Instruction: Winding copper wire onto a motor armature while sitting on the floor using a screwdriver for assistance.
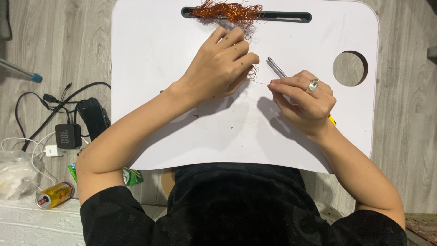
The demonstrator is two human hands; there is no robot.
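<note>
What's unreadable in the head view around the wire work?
- Fine wire between left hand and right hand: too thin to trace.
- Metal tool: handle hidden in the right hand, type unclear.
- Left fingertips: curled under, pinch unseen.
- Copper wire tangle: covers part of the lap table's slot.
- Yellow can: small, partly behind the arm.

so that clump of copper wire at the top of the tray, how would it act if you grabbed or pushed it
The copper wire clump looks like loose, hair-thin strands, so it would likely squash and spring rather than hold its shape. It is probably very light and would slide easily on the smooth white tray. Stray loops may snag: one strand already trails toward the left hand and right hand.
</note>
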